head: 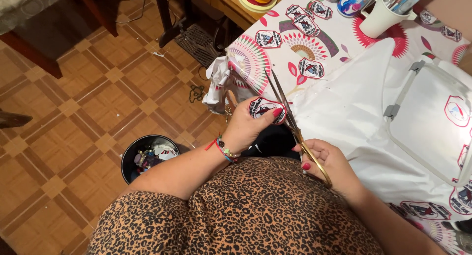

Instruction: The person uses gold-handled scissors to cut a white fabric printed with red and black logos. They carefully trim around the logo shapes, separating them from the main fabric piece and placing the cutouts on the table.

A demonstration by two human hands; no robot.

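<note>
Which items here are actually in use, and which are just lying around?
In use: scissors in the right hand; embroidered patch held by the left hand.

Lying about: finished patches, embroidery hoop frame, white cup of tools, waste bin on the floor.

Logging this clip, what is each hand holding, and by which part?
The left hand pinches an embroidered patch by its edge; the right hand holds scissors by their gold handles.
</note>
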